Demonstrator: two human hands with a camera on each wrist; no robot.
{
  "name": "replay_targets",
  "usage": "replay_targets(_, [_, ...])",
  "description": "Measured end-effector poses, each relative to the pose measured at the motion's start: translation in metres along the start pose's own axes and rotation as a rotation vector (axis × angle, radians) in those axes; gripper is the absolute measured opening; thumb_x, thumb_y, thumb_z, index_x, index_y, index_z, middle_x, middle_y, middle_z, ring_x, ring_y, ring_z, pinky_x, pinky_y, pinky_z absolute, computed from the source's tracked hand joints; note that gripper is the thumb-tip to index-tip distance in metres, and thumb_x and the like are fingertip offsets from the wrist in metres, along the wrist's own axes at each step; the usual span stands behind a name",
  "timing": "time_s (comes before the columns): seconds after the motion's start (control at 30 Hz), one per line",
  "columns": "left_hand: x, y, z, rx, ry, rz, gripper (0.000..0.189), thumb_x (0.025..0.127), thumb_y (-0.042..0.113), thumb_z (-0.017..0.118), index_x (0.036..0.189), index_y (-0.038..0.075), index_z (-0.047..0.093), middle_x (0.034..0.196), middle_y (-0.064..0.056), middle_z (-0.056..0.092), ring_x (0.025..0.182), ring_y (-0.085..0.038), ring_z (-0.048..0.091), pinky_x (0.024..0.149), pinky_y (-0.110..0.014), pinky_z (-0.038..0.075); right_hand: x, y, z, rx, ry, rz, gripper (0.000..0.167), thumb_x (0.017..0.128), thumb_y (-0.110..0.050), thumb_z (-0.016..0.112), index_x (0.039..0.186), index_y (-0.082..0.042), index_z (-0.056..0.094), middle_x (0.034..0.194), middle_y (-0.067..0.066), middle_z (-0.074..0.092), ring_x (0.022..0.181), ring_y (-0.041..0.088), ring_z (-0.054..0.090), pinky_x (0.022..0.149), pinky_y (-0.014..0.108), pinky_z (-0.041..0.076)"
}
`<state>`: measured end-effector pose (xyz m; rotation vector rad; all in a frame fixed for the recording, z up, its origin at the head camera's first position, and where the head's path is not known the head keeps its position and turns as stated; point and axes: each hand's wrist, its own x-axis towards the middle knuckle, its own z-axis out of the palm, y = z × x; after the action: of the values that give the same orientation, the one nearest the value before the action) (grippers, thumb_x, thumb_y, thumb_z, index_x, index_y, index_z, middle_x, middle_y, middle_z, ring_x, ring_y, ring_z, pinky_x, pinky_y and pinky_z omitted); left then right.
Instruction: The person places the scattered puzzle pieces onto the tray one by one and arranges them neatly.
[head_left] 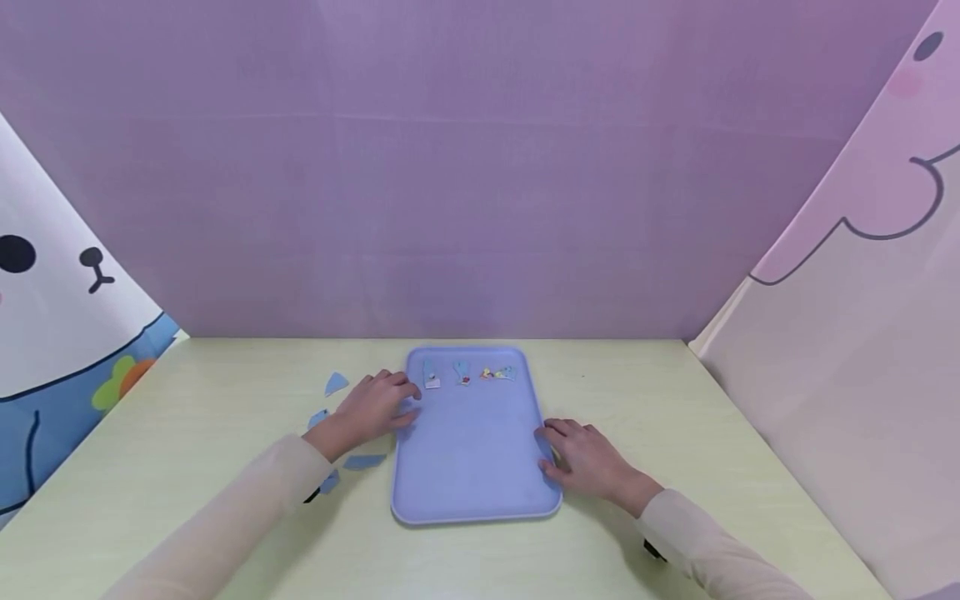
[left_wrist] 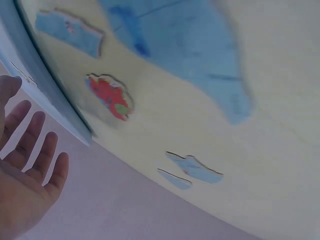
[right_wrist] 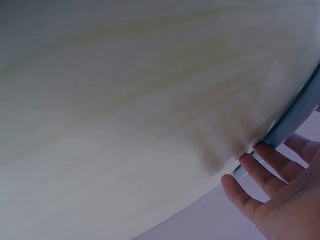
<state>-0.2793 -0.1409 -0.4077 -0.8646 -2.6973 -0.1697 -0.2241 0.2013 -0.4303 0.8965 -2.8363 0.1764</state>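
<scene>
My left hand [head_left: 377, 403] at 10 o'clock, right hand [head_left: 592, 461] at 4 o'clock, both loose on a lavender-blue, round-cornered rectangular tray [head_left: 480, 471].
Fingers relaxed and spread on both, gripping nothing; I can't tell if the left fingertips touch. Right ones sit at the rim. Tray lies flat on the pale yellow table [head_left: 637, 383]; a row of small, flat printed pieces [head_left: 462, 371] sits at its 12 o'clock end. Thin blue slabs [head_left: 365, 462] lie off it toward 9 o'clock, plus a red printed piece [left_wrist: 107, 95]. Tray looks like plastic: I'd guess light, stiff, a bit slick. Best hold is the raised rim, 9 and 3 o'clock, kept level; the pieces would probably slide if I tilt.
</scene>
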Motion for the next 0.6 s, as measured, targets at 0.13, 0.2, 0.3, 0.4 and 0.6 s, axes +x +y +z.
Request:
replay_targets(0.13, [-0.01, -0.002, 0.0, -0.016, 0.025, 0.008, 0.02, 0.078, 0.028, 0.07, 0.094, 0.016, 0.068, 0.093, -0.002, 0.065, 0.084, -0.023, 0.057, 0.064, -0.037, 0.048, -0.001, 0.0, 0.0, 0.003, -0.003, 0.002, 0.044, 0.085, -0.034, 0.059, 0.12, -0.008, 0.056, 0.125, 0.015, 0.054, 0.114, 0.031, 0.052, 0.084, 0.049, 0.046])
replay_targets(0.2, [-0.014, -0.003, 0.0, -0.025, 0.033, 0.012, 0.02, 0.077, 0.028, 0.07, 0.094, 0.016, 0.068, 0.093, -0.001, 0.065, 0.083, -0.022, 0.057, 0.063, -0.036, 0.048, -0.001, 0.0, 0.0, 0.004, -0.003, 0.003, 0.044, 0.084, -0.034, 0.059, 0.12, -0.008, 0.056, 0.125, 0.014, 0.054, 0.114, 0.031, 0.052, 0.084, 0.049, 0.046])
replay_targets(0.3, [-0.022, -0.004, 0.0, -0.033, 0.048, 0.02, 0.02, 0.076, 0.027, 0.071, 0.093, 0.016, 0.068, 0.092, -0.001, 0.064, 0.083, -0.022, 0.057, 0.062, -0.034, 0.046, -0.001, 0.0, -0.001, 0.002, -0.004, 0.006, 0.044, 0.085, -0.034, 0.059, 0.12, -0.008, 0.056, 0.124, 0.014, 0.054, 0.114, 0.031, 0.052, 0.084, 0.049, 0.046])
replay_targets(0.4, [-0.029, -0.005, -0.001, -0.039, 0.063, 0.033, 0.019, 0.075, 0.026, 0.072, 0.092, 0.016, 0.068, 0.09, 0.0, 0.063, 0.082, -0.022, 0.056, 0.061, -0.032, 0.045, -0.001, 0.0, -0.001, 0.004, -0.01, 0.012, 0.045, 0.085, -0.035, 0.059, 0.12, -0.007, 0.056, 0.125, 0.014, 0.054, 0.115, 0.031, 0.051, 0.085, 0.049, 0.045])
replay_targets(0.6, [-0.045, -0.008, -0.004, -0.04, 0.066, 0.05, 0.02, 0.074, 0.025, 0.072, 0.092, 0.016, 0.067, 0.089, 0.001, 0.062, 0.082, -0.021, 0.057, 0.06, -0.031, 0.045, -0.002, -0.002, -0.003, 0.009, -0.018, 0.02, 0.046, 0.085, -0.036, 0.059, 0.121, -0.007, 0.055, 0.126, 0.014, 0.053, 0.116, 0.031, 0.05, 0.086, 0.05, 0.044])
